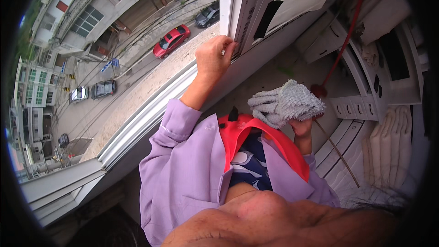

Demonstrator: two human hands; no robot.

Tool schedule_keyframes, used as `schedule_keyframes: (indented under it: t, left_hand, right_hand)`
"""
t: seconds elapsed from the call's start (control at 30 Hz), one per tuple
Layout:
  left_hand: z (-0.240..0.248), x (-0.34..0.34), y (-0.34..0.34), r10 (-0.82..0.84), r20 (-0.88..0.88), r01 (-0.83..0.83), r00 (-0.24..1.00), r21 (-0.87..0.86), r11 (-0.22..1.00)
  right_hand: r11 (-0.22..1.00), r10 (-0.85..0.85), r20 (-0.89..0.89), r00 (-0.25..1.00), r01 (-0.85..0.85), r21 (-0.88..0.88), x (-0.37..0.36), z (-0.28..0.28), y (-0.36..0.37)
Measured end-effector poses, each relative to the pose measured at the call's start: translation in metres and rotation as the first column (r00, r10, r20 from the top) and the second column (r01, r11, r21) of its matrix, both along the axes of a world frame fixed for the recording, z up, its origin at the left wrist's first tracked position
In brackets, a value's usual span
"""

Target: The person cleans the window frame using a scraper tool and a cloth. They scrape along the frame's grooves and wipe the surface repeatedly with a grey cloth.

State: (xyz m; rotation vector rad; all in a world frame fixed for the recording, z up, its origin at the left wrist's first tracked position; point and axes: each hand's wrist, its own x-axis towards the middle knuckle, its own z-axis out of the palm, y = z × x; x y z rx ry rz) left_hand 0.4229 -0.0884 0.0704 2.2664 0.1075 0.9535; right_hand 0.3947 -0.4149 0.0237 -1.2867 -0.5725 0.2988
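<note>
My left hand (pixel 213 59) is raised at the open window, its fingers curled and pinched together against the lower edge of the white sash (pixel 232 9). What it pinches, if anything, is too small to make out. In my right hand (pixel 302 128) is a fluffy light-grey cloth (pixel 287 104), bunched up and held in front of my body to the right. The cloth hides most of the fingers. It is apart from the window.
The white window track (pixel 151 110) runs diagonally on my left; beyond it, far below, lies a street with a red car (pixel 171 41). At right are a red pole (pixel 345 41), white drawers (pixel 354 109), a thin stick (pixel 338 153) and folded beige fabric (pixel 388 148).
</note>
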Motion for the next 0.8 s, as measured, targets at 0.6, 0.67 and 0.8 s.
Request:
schedule_keyframes:
  t: [0.6, 0.67, 0.8]
  left_hand:
    - [0.004, -0.019, 0.019, -0.124, 0.092, 0.12, 0.988, 0.048, 0.992]
    - [0.001, -0.028, 0.024, -0.111, 0.1, 0.108, 0.989, 0.037, 0.993]
    - [0.002, -0.047, 0.03, -0.095, 0.109, 0.094, 0.989, 0.021, 0.995]
  right_hand:
    - [1.0, -0.012, 0.01, 1.0, 0.012, 0.002, -0.002, 0.011, 0.013]
    - [1.0, -0.013, 0.022, 1.0, 0.014, -0.026, -0.003, 0.009, 0.017]
    - [0.996, -0.008, 0.067, 0.998, 0.014, -0.088, -0.003, 0.01, 0.023]
